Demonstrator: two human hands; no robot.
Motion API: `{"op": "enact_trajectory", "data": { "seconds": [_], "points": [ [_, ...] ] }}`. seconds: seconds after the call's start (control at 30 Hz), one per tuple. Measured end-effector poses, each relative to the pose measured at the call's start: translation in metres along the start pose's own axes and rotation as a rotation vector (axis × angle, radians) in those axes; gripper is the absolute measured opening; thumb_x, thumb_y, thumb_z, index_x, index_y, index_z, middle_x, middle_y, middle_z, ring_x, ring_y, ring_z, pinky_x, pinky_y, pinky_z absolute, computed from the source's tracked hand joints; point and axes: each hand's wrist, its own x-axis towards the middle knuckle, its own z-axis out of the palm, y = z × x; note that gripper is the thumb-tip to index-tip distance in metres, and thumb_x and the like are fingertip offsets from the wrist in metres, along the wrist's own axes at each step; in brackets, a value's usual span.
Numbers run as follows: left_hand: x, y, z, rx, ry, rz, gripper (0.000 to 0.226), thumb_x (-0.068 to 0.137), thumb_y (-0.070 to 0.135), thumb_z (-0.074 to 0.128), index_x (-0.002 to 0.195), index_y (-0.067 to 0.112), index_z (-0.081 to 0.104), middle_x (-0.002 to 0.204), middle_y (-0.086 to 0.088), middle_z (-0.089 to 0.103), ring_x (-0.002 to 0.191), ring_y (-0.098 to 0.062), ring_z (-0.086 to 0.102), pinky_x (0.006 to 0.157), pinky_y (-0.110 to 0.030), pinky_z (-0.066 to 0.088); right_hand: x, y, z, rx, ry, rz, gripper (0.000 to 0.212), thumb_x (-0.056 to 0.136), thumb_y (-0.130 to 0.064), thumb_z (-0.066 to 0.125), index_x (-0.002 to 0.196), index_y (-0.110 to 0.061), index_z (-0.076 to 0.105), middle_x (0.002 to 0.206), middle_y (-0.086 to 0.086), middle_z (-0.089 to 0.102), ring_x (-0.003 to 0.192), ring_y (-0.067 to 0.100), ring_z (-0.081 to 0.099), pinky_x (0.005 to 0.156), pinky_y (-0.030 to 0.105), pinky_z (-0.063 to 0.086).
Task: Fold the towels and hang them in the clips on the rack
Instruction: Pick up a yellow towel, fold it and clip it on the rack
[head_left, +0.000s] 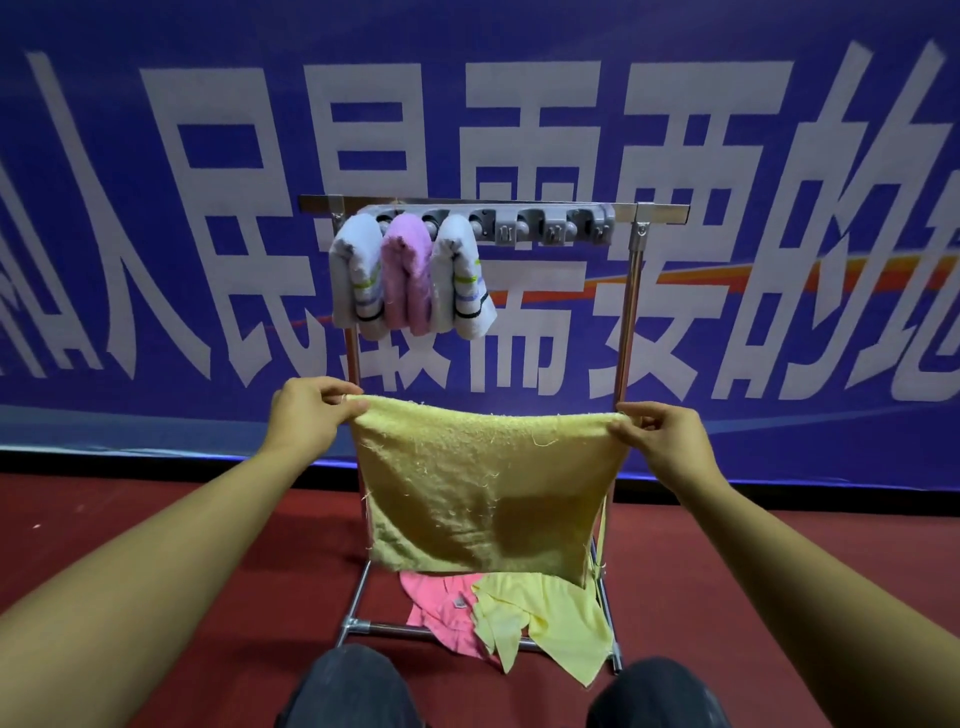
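Two hands (311, 410) (657, 436), frayed square yellow terry towel (483, 483)

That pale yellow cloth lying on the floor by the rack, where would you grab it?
Take the pale yellow cloth by its pointed corner nearest the person, coming from above with a pinch grip. It lies crumpled and flat on the carpet, partly over the pink cloth, so a loose corner lifts it alone.
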Motion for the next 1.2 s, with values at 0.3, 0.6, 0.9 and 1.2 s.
{"op": "enact_trajectory", "data": {
  "seconds": [0.3, 0.6, 0.9, 1.2],
  "points": [
    [0.0, -0.017, 0.016, 0.248, -0.023, 0.079, 0.009, 0.096, 0.03, 0.067, 0.089, 0.026, 0.063, 0.094, 0.0, 0.064, 0.091, -0.023, 0.062, 0.076, -0.039, 0.048, 0.001, 0.003, 0.006, -0.361, 0.022, -0.024, 0.029, 0.097, -0.028, 0.07, 0.118, -0.008, 0.074, 0.115, 0.014, 0.072, 0.105, 0.029, 0.066, 0.083, 0.038, 0.053],
    [-0.008, -0.025, 0.018, -0.335, -0.095, -0.126, 0.013, 0.091, 0.02, 0.076, 0.103, 0.016, 0.073, 0.099, -0.006, 0.075, 0.092, -0.019, 0.072, 0.091, -0.036, 0.056, -0.003, 0.021, -0.006, 0.184, -0.068, 0.102, 0.026, 0.097, -0.03, 0.068, 0.099, -0.005, 0.073, 0.096, 0.01, 0.074, 0.091, 0.025, 0.072, 0.067, 0.026, 0.057],
    [-0.024, -0.05, 0.053, -0.665, -0.01, -0.39, 0.014, 0.087, 0.013, 0.078, 0.1, 0.008, 0.074, 0.1, -0.009, 0.075, 0.098, -0.021, 0.07, 0.092, -0.041, 0.057, -0.008, 0.061, 0.02, 0.632, 0.042, 0.293, 0.026, 0.091, -0.02, 0.076, 0.107, 0.001, 0.074, 0.108, 0.016, 0.076, 0.107, 0.028, 0.073, 0.093, 0.036, 0.058],
    [-0.039, -0.097, 0.107, -0.543, 0.033, -0.371, 0.019, 0.099, 0.017, 0.065, 0.111, 0.002, 0.069, 0.098, -0.011, 0.072, 0.09, -0.02, 0.064, 0.083, -0.033, 0.05, -0.011, 0.102, 0.063, 0.466, 0.141, 0.314, 0.02, 0.096, -0.029, 0.072, 0.097, -0.009, 0.073, 0.097, 0.008, 0.075, 0.092, 0.025, 0.07, 0.083, 0.048, 0.06]
  ]
}}
